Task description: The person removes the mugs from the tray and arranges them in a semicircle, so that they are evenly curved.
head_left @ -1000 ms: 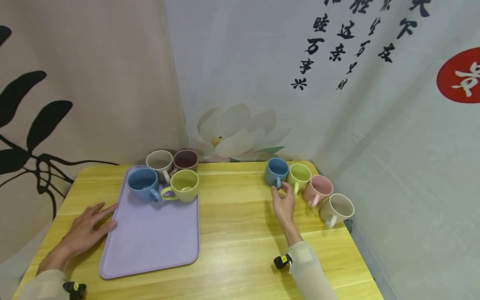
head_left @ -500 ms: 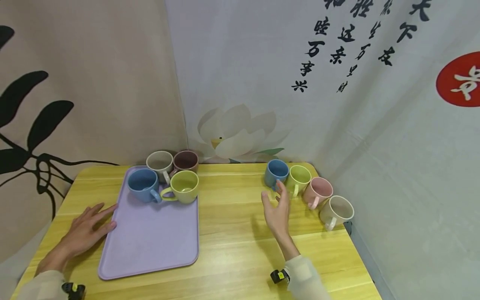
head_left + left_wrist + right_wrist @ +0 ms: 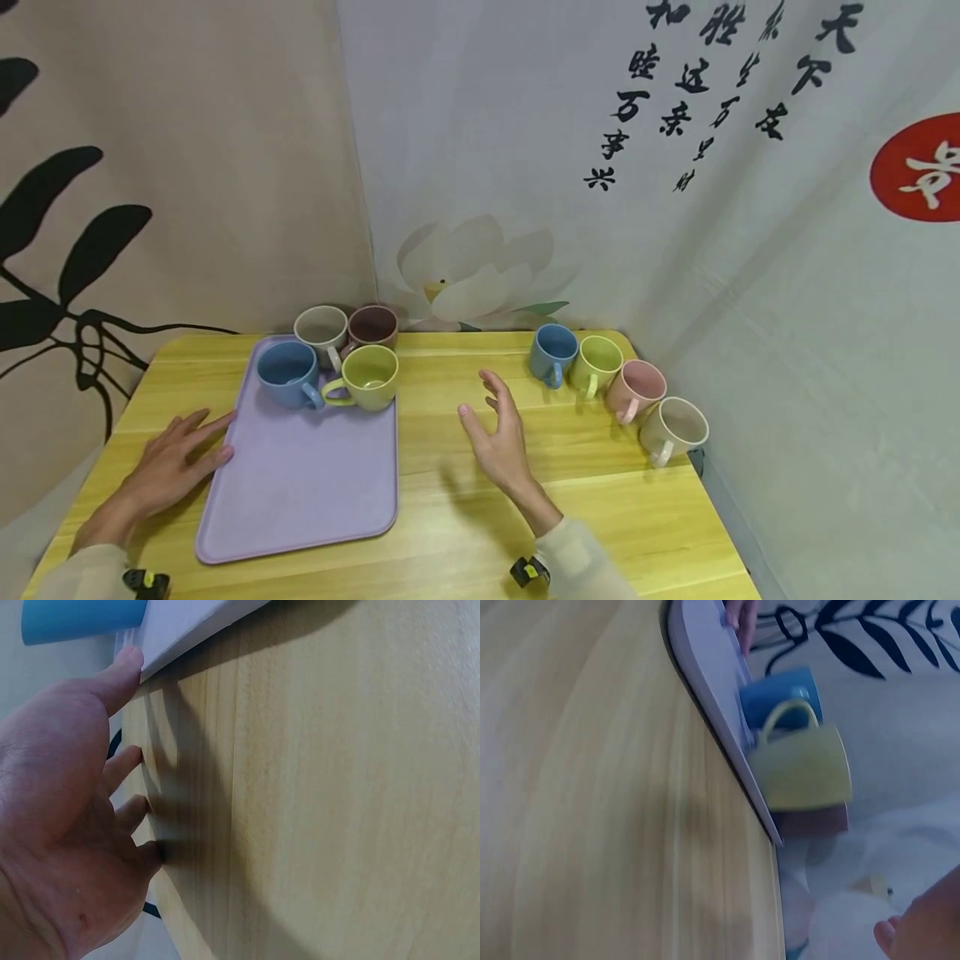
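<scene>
My left hand [image 3: 174, 465] rests at the left edge of the purple tray [image 3: 307, 492], its fingertips touching the rim and the table. Above the table between the tray and the right-hand mugs hovers my right hand [image 3: 501, 446], fingers spread and holding nothing. At the tray's far end sit a large blue mug [image 3: 287, 375], a yellow-green mug [image 3: 369, 379], a grey-white mug [image 3: 321, 327] and a dark mauve mug [image 3: 373, 325]. Along the table's right side stand a smaller blue mug [image 3: 553, 354], a lime mug [image 3: 597, 367], a pink mug [image 3: 637, 387] and a cream mug [image 3: 675, 427].
The wooden table [image 3: 457, 517] runs back to a cloth backdrop [image 3: 480, 150] with dark lettering and a pale flower. The cream mug stands close to the table's right edge. Small black cameras sit on both wrists.
My right hand has let go of the smaller blue mug's handle and moved left and toward me, its fingers spreading. The left hand and the mugs have stayed put.
</scene>
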`<state>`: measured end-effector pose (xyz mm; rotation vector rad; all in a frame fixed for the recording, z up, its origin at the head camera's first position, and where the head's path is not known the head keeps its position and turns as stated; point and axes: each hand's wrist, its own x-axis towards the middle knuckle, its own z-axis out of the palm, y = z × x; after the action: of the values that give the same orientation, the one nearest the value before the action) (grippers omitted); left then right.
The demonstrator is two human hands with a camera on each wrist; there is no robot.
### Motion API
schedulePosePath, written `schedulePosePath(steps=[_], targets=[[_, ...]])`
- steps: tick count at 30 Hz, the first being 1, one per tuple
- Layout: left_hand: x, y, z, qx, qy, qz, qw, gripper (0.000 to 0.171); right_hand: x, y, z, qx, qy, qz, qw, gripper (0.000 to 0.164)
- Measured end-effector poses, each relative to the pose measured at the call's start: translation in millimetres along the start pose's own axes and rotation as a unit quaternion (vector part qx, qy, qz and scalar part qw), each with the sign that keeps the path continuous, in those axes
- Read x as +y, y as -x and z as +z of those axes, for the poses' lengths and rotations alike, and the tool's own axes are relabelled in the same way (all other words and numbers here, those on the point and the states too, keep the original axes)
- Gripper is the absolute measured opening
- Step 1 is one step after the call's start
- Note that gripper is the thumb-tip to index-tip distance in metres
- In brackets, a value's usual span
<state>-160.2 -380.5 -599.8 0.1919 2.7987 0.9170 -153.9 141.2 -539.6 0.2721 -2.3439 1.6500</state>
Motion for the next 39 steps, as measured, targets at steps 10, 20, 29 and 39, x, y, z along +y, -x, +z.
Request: schedulePosePath(steps=[10,20,29,39], targets=[[1.0,1.5,0.1,0.001,0.006,0.004,1.0,0.074,-16,13,51,-0.111,-0.024,-0.005,0.994,0.064],[1.8,1.1,0.8,0.006,0.0,0.006,1.0,0.074,-28,21,95,-0.182,-0.013,-0.012,0.983,0.067],[0.3,0.2,0.5,0.002,-0.006,-0.003,1.0,0.075,-30,16,127,-0.218,-0.046,0.039,0.974,0.067],[-4.5,0.6,5.2,0.017,0.002,0.014,0.9998,0.072,-31,5,151,-0.226,-0.057,0.045,0.971,0.062]])
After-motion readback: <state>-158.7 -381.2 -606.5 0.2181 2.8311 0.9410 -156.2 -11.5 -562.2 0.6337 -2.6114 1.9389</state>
